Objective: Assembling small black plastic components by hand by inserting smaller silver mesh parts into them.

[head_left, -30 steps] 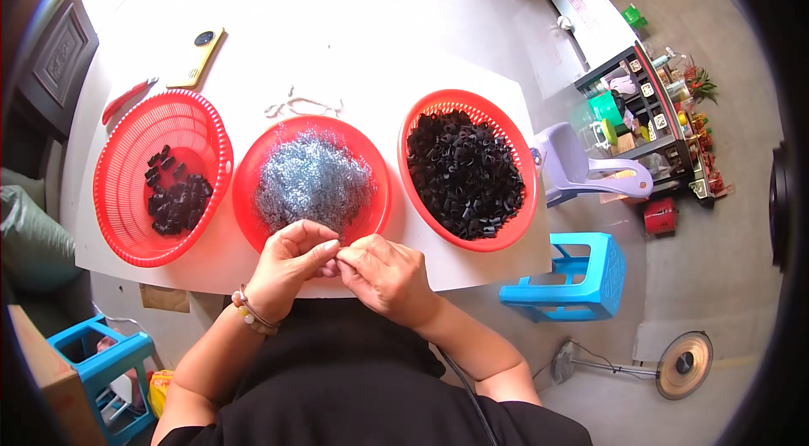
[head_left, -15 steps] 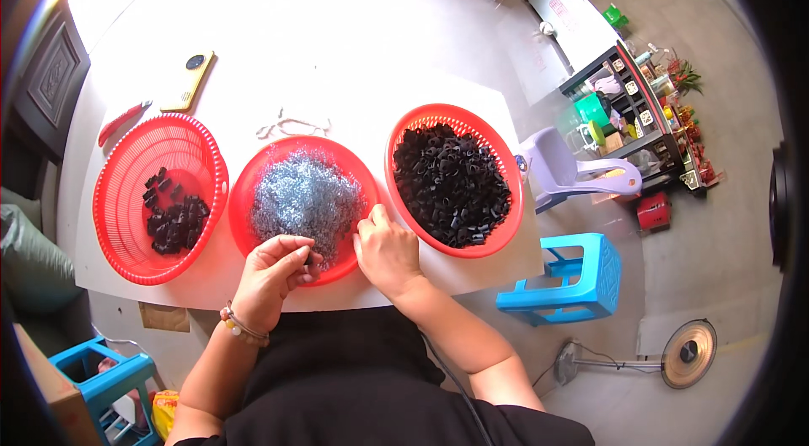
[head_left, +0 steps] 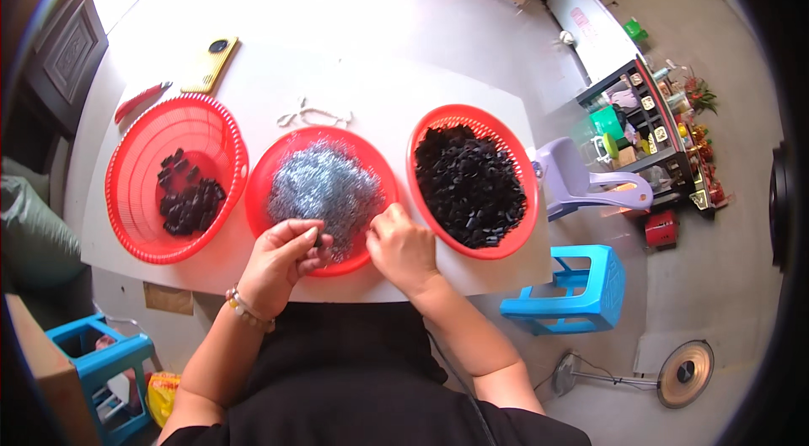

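Between the thumb and fingers of my left hand is a small black plastic piece, held over the near edge of a red basin. The basin carries a heap of tiny silver metal parts, too fine to tell their kind. At its right rim, my right hand is closed with the fingertips pinched together; whatever they hold is hidden. A red basket on the right is full of black plastic pieces. In the red basket on the left lie fewer black pieces.
Behind the baskets on the white table lie a yellow phone, a red-handled cutting tool and a white cord. A purple chair and blue stool stand right, with a fan beyond.
The whole view has shifted, so the table and baskets appear farther right. Both hands keep nearly the same pose at the basin, and the left still pinches the black piece.
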{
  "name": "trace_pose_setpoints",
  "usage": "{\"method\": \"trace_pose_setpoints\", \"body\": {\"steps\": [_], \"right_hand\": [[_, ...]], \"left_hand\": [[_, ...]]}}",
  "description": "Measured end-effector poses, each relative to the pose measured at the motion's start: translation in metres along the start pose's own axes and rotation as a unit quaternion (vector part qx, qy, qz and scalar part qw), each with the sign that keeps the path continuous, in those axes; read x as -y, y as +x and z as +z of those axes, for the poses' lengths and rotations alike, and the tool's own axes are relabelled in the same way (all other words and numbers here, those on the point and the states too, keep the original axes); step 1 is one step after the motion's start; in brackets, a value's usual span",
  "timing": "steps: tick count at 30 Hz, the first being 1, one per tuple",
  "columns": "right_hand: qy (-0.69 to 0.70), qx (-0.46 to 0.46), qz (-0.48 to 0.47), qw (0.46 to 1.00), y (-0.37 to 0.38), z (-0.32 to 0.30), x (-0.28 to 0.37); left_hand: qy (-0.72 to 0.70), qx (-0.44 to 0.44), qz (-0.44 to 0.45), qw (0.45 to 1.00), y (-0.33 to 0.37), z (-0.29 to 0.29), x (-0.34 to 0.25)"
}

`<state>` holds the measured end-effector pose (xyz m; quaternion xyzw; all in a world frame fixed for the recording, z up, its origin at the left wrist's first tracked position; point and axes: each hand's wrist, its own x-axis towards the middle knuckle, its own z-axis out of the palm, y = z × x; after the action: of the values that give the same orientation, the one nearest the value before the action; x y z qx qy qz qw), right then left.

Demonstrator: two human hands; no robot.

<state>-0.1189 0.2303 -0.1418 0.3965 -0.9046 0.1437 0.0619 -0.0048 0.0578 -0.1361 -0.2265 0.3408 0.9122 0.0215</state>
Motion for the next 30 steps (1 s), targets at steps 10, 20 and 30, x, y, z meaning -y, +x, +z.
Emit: {"method": "trace_pose_setpoints", "body": {"steps": [10,20,30], "right_hand": [[0.272,-0.051,-0.027,0.961,-0.004,-0.043,0.034],[0.256,-0.052,-0.041,0.964,-0.006,-0.037,0.035],[0.234,-0.031,-0.107,0.966,-0.001,-0.043,0.016]], "left_hand": [[-0.010,-0.005,0.012,1.000,0.006,0.011,0.004],[0.004,0.016,0.002,1.000,0.003,0.015,0.008],[-0.005,0.039,-0.042,0.998,-0.003,0.017,0.013]]}}
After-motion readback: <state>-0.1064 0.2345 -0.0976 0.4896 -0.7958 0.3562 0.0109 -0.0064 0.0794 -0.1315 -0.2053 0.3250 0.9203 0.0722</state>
